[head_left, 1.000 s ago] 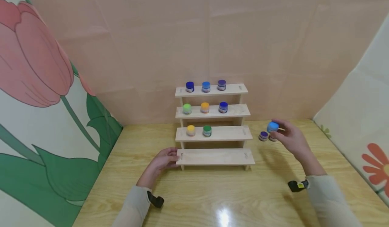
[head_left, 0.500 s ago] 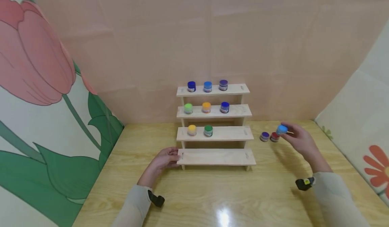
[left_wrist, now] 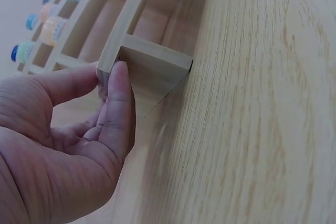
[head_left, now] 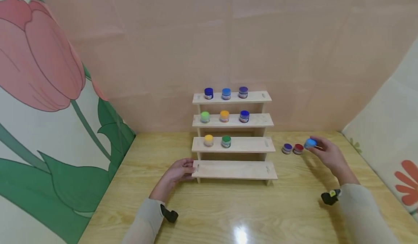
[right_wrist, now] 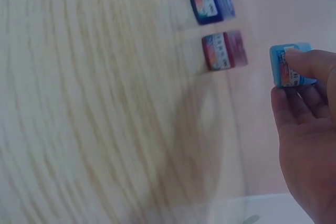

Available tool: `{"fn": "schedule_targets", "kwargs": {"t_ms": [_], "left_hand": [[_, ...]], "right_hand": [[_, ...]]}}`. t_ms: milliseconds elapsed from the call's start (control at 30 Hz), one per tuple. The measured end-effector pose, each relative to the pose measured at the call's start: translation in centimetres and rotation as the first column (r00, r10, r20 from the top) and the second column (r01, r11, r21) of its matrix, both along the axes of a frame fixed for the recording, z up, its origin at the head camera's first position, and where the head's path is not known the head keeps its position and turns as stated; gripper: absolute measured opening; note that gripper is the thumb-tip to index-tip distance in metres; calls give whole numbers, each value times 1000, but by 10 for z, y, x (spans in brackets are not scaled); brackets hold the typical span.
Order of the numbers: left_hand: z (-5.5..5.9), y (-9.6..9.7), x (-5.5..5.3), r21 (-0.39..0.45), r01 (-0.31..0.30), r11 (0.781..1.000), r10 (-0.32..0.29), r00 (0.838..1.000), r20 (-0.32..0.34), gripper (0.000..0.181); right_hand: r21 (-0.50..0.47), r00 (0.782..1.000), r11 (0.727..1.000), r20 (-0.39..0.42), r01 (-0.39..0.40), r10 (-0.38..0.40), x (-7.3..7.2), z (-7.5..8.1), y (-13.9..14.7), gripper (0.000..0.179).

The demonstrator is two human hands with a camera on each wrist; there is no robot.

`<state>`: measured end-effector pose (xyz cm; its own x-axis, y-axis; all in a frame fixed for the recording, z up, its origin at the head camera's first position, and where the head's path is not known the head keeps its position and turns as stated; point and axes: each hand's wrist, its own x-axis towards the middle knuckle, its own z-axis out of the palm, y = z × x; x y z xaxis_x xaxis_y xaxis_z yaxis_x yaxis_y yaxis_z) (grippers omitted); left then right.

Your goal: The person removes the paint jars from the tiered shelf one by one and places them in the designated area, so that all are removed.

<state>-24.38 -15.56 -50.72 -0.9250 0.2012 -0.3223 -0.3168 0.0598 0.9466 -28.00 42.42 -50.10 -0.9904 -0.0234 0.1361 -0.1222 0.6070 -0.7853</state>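
My left hand (head_left: 179, 170) pinches the left end of the lowest shelf of a stepped wooden rack (head_left: 234, 169); in the left wrist view, the thumb lies on top and a finger underneath. My right hand (head_left: 331, 157) holds a light blue paint jar (right_wrist: 286, 66) between thumb and fingers, raised off the table at the right. Beside that jar, a red paint jar (head_left: 298, 149) and a purple paint jar (head_left: 287, 148) stand on the table. On the third shelf down are a yellow jar (head_left: 208, 140) and a green jar (head_left: 226, 141).
The upper two shelves bear more jars, among them an orange jar (head_left: 224, 116) and a light green jar (head_left: 205, 117). A pinkish backdrop (head_left: 163, 55) rises behind the wooden table (head_left: 209, 215), with flower-printed panels at both sides.
My right hand has carried the light blue jar rightward and slightly down, from over the red jar to its right side, uncovering the red jar. The left hand keeps its grip on the rack.
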Motion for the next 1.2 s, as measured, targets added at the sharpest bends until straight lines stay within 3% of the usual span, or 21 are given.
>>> {"fn": "schedule_targets", "kwargs": {"t_ms": [233, 667, 1000, 1200], "left_hand": [[-1, -1, -1, 0, -6, 1000, 6, 1000, 13, 52], [0, -1, -2, 6, -6, 1000, 6, 1000, 19, 50], [0, 1, -1, -10, -14, 1000, 14, 1000, 15, 50], [1, 1, 1, -15, -21, 1000, 21, 1000, 11, 50]], "right_hand": [[-6, 1000, 1000, 14, 6, -6, -5, -9, 7, 62], [81, 995, 995, 79, 58, -64, -22, -32, 15, 58], [123, 996, 990, 35, 74, -79, -25, -33, 14, 55], [118, 994, 990, 60, 80, -88, -28, -33, 14, 58]]}}
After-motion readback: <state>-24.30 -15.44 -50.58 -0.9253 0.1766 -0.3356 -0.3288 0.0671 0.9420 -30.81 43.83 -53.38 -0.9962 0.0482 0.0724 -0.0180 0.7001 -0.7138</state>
